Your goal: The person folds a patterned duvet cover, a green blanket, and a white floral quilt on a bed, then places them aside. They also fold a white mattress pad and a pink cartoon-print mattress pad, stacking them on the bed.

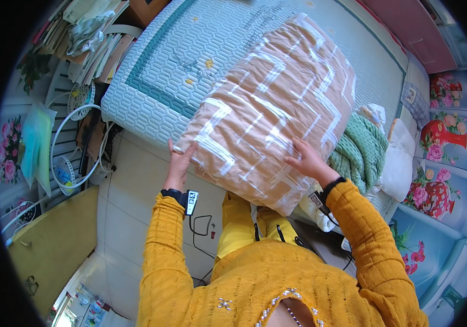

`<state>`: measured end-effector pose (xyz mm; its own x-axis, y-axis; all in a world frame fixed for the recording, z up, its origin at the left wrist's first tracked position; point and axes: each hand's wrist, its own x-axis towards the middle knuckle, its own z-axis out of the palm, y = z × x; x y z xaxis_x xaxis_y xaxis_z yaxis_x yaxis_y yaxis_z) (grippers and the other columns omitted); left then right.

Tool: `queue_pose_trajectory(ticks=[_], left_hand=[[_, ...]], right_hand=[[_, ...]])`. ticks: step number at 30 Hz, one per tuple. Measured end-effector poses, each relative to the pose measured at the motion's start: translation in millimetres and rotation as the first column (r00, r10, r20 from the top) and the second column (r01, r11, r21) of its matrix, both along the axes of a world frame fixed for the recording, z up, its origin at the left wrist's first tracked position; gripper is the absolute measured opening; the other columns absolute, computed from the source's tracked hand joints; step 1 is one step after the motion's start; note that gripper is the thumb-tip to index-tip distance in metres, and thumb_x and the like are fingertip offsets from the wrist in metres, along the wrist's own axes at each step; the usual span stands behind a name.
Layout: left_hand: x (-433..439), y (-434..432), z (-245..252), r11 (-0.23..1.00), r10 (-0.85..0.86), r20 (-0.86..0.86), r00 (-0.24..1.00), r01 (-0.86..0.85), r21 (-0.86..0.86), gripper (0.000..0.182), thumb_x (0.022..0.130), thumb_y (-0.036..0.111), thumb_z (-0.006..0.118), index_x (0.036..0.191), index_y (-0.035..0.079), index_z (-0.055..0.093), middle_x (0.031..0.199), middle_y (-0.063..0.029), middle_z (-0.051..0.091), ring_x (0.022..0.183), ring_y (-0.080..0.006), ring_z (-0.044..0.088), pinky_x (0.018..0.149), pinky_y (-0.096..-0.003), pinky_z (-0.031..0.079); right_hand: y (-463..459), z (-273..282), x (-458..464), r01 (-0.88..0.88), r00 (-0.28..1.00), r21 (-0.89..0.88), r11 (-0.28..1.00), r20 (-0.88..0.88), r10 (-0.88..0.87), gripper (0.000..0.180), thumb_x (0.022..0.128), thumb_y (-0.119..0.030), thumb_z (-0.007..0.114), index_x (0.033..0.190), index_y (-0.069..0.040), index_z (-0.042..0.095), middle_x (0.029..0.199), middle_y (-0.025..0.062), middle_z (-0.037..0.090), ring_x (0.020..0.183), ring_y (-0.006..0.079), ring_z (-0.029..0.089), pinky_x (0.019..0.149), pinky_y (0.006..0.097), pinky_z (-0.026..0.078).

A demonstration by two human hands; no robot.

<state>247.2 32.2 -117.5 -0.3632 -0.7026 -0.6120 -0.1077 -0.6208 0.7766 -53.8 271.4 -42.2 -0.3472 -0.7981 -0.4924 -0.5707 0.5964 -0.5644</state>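
Note:
Before me a thick folded quilt [270,110], tan with white broken lines, lies over the near edge of the bed mattress [159,65] and overhangs toward my legs. My left hand [180,159] grips its left near corner, the thumb on top and the other fingers along the edge. On the quilt's upper face, toward the right, rests my right hand [309,161], with thumb and fingers apart. The underside of the quilt is hidden.
To the right lie a bunched green blanket [360,151] and a white pillow [399,159]. Books [98,61] and a slatted rack [59,88] stand at the left. Below, a black cable [194,237] trails over the tiled floor [127,204].

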Motion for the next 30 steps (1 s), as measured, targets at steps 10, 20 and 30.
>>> queue_pose_trajectory(ticks=[10,20,30], left_hand=[[-45,96,99,0.918,0.094,-0.602,0.793,0.165,0.36,0.037,0.085,0.009,0.063,0.121,0.003,0.055,0.114,-0.0064,0.06,0.104,-0.0166,0.057,0.088,-0.0313,0.047],[57,48,-58,0.986,-0.126,0.395,0.91,0.07,0.153,0.068,0.079,0.031,0.072,0.132,0.001,0.04,0.129,-0.0152,0.047,0.118,-0.0306,0.047,0.092,-0.0416,0.045],[10,37,-34,0.806,-0.586,0.09,0.806,0.59,-0.041,0.058,0.079,0.031,0.074,0.122,-0.002,0.054,0.113,-0.0154,0.064,0.106,-0.0243,0.059,0.093,-0.0338,0.044]], right_hand=[[13,10,-14,0.149,0.912,-0.094,0.984,-0.371,-0.174,0.068,0.085,-0.039,0.062,0.143,-0.013,0.036,0.151,0.0205,0.021,0.14,0.038,0.018,0.111,0.052,0.017],[-59,-13,0,-0.15,0.862,0.441,0.885,-0.381,0.336,0.092,0.068,-0.058,0.071,0.144,-0.024,0.032,0.151,0.0239,0.015,0.138,0.0501,0.011,0.095,0.0734,0.024],[-116,-15,-73,-0.003,0.75,0.194,0.981,-0.649,0.131,0.084,0.073,-0.051,0.072,0.143,-0.021,0.036,0.148,0.0196,0.027,0.135,0.0414,0.028,0.098,0.0658,0.03]])
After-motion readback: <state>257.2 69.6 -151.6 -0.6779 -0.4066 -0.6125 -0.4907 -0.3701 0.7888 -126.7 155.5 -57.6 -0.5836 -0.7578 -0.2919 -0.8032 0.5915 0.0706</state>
